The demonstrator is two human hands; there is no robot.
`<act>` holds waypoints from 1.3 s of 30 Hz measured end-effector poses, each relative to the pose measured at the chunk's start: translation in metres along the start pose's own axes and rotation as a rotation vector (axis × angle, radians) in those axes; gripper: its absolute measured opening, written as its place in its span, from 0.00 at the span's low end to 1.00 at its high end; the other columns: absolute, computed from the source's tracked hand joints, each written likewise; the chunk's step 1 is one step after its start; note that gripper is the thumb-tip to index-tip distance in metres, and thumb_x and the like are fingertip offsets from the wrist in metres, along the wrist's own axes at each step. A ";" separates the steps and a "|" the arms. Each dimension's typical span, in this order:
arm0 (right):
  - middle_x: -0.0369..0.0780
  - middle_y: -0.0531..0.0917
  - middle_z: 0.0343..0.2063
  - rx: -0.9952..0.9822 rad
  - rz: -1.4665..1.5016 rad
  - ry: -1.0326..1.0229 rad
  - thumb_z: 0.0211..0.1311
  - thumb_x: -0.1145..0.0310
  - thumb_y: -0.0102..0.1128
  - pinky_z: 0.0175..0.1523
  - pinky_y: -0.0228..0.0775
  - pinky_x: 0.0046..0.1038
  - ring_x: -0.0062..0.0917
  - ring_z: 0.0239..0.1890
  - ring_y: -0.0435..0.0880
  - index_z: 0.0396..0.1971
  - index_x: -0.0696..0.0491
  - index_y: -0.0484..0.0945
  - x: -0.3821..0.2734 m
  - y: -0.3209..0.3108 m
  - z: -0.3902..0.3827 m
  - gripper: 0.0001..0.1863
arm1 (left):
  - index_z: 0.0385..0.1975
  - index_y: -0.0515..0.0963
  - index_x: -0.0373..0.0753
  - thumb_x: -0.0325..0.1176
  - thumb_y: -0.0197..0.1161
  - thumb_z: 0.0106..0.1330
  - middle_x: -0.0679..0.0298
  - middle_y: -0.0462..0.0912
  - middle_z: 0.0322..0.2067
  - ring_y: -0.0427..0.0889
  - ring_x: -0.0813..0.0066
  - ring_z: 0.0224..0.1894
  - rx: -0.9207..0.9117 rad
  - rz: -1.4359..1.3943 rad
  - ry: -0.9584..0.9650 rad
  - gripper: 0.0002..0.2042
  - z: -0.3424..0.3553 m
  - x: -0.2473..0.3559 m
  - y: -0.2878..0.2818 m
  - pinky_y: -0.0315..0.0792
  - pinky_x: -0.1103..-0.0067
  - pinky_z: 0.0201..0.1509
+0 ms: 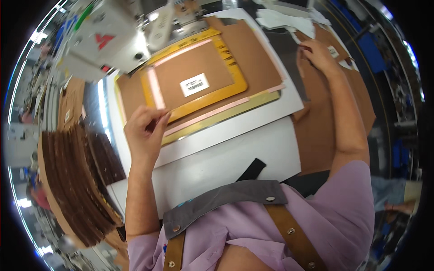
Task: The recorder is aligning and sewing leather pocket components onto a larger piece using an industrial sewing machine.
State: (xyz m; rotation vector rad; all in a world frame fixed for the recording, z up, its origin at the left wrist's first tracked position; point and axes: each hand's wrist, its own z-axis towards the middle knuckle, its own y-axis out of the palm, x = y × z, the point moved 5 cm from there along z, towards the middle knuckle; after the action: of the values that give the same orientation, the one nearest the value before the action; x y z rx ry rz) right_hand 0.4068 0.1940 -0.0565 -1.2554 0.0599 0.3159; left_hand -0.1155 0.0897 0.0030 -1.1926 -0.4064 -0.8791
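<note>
A yellow frame-shaped template (242,86) with dark markings lies over a brown fabric panel (260,54), beneath the head of a sewing machine (101,40). Inside its opening a white label (195,85) rests on the brown fabric. At the template's near left corner is my left hand (145,131), thumb and forefinger pinched together; what they hold, if anything, is hidden. Off to the right, my right hand (320,55) reaches over another brown fabric piece (316,122), its bent fingers closed at that piece's far left edge.
A thick stack of dark brown pieces (79,180) stands at the left. White cloth (285,20) lies at the far right. Under the panel is a white board (203,140), with a black strip (252,169) near my body. Another person's arm (400,207) shows at the right rim.
</note>
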 end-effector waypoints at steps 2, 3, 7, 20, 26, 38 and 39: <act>0.50 0.86 0.37 -0.096 0.041 0.091 0.61 0.75 0.59 0.48 0.75 0.42 0.47 0.42 0.85 0.38 0.56 0.84 0.003 -0.001 0.002 0.08 | 0.31 0.86 0.34 0.23 0.72 0.62 0.71 0.78 0.27 0.70 0.88 0.25 0.005 -0.004 -0.028 0.02 0.006 0.004 -0.003 0.62 0.87 0.28; 0.51 0.86 0.36 -0.113 0.025 0.105 0.61 0.75 0.59 0.48 0.75 0.42 0.47 0.42 0.85 0.36 0.58 0.83 -0.002 -0.002 0.004 0.06 | 0.32 0.86 0.34 0.23 0.72 0.62 0.72 0.78 0.27 0.69 0.89 0.25 0.013 0.008 -0.042 0.01 0.008 0.005 -0.007 0.62 0.87 0.28; 0.52 0.85 0.38 -0.093 -0.161 0.109 0.62 0.79 0.59 0.49 0.75 0.38 0.45 0.45 0.85 0.41 0.61 0.80 0.020 0.005 0.003 0.09 | 0.33 0.88 0.36 0.24 0.73 0.62 0.74 0.77 0.26 0.68 0.89 0.26 0.046 -0.002 -0.064 0.02 0.010 0.001 -0.016 0.61 0.87 0.28; 0.53 0.84 0.37 -0.134 -0.364 0.028 0.63 0.77 0.57 0.47 0.73 0.44 0.51 0.41 0.83 0.38 0.61 0.82 0.009 0.009 0.007 0.08 | 0.34 0.89 0.36 0.25 0.75 0.61 0.74 0.73 0.22 0.64 0.88 0.24 0.026 0.055 -0.124 0.04 -0.002 0.001 -0.015 0.59 0.85 0.26; 0.49 0.86 0.36 0.027 -0.063 0.155 0.70 0.70 0.56 0.48 0.76 0.37 0.42 0.40 0.86 0.41 0.57 0.81 0.030 -0.030 0.001 0.08 | 0.33 0.89 0.36 0.25 0.75 0.61 0.74 0.74 0.24 0.66 0.88 0.24 0.037 0.022 -0.102 0.03 -0.010 -0.001 -0.013 0.61 0.86 0.27; 0.42 0.86 0.39 -0.104 0.574 -0.430 0.69 0.60 0.61 0.47 0.77 0.33 0.33 0.38 0.86 0.46 0.53 0.83 -0.300 -0.030 -0.010 0.14 | 0.34 0.89 0.37 0.25 0.74 0.61 0.74 0.76 0.25 0.68 0.88 0.26 0.035 0.055 -0.050 0.03 0.003 0.007 -0.004 0.61 0.86 0.27; 0.42 0.86 0.39 -0.099 0.576 -0.428 0.69 0.60 0.61 0.47 0.77 0.33 0.33 0.38 0.86 0.46 0.53 0.83 -0.309 -0.024 -0.007 0.14 | 0.34 0.89 0.37 0.25 0.74 0.61 0.74 0.76 0.25 0.68 0.88 0.26 0.033 0.058 -0.047 0.03 0.005 0.010 -0.004 0.61 0.86 0.27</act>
State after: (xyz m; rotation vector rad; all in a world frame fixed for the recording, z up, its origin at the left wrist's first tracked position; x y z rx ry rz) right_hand 0.1193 0.1183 0.0304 -1.2269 0.0370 1.0904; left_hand -0.1114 0.0897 0.0141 -1.1905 -0.4207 -0.7930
